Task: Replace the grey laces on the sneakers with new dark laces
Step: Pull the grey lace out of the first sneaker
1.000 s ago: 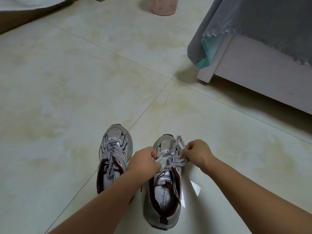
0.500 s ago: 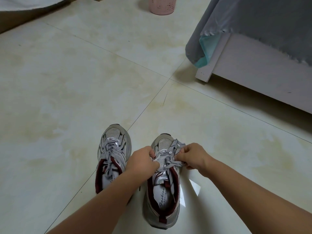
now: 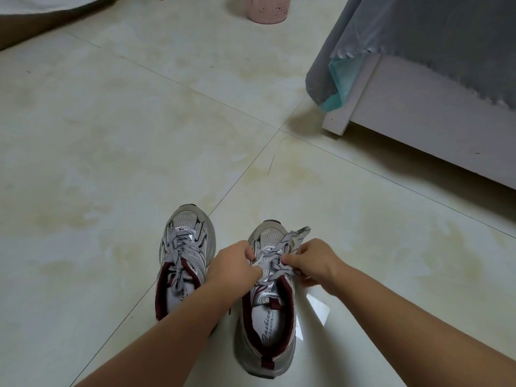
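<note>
Both hands are curling tight on the silver mesh sneaker (image 3: 265,303): left hand (image 3: 233,268) gripping its edge, right hand (image 3: 314,261) pinching the patterned grey lace (image 3: 290,241) just beside its knuckles

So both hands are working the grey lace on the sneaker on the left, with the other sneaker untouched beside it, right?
Not quite. In the head view the left hand and right hand pinch the grey lace on the right sneaker; the left sneaker is the untouched one.
</note>
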